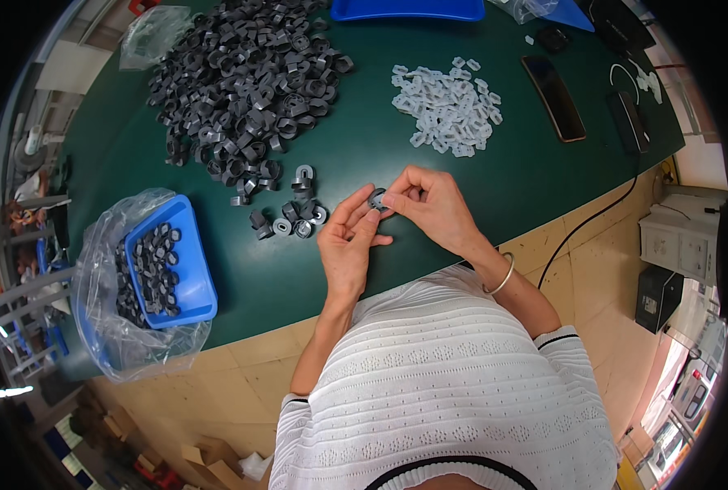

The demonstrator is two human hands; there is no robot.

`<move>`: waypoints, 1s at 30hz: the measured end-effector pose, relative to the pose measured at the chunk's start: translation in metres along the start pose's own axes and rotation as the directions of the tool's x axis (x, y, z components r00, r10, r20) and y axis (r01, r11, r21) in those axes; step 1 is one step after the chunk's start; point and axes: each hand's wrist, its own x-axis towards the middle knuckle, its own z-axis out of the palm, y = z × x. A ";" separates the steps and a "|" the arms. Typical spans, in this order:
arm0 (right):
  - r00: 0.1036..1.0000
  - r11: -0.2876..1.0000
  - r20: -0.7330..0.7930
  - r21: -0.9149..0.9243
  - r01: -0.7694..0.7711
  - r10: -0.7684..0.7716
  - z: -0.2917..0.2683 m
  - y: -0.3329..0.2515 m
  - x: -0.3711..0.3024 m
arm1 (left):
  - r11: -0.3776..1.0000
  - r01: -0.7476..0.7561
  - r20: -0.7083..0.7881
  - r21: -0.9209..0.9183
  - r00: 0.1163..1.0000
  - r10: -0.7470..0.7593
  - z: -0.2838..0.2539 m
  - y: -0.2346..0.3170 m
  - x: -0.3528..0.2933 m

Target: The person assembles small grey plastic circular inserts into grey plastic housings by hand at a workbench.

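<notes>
Above the near part of the green table, my left hand pinches a small dark grey ring-shaped plastic part between thumb and fingers. From the right, my right hand presses its thumb and forefinger onto the same part; whether it also holds a small white piece is hidden. Just left of my left hand lies a small group of grey parts, some with a pale insert inside. A large heap of dark grey ring parts covers the far left. Small white plastic pieces are piled beyond my right hand.
A blue tray of dark parts stands at the left, over a clear plastic bag. Another blue tray sits at the far edge. A phone and a black device with a cable lie at the right.
</notes>
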 end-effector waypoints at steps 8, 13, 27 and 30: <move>0.999 0.999 0.038 0.034 -0.012 0.010 0.001 -0.002 0.004 | 0.992 -0.089 -0.015 0.089 0.996 0.090 0.004 -0.002 0.000; 0.997 0.994 0.030 0.083 0.068 -0.071 0.003 0.001 0.007 | 0.993 -0.107 -0.007 0.053 0.994 0.108 0.011 0.003 -0.002; 0.970 0.933 0.226 0.360 -0.002 -0.085 -0.004 0.010 0.016 | 0.957 -0.248 0.001 0.153 0.968 0.251 0.009 -0.003 -0.005; 0.970 0.977 0.233 0.214 0.022 -0.073 -0.005 0.001 0.017 | 0.996 -0.085 -0.005 0.022 0.996 0.085 0.005 0.004 0.002</move>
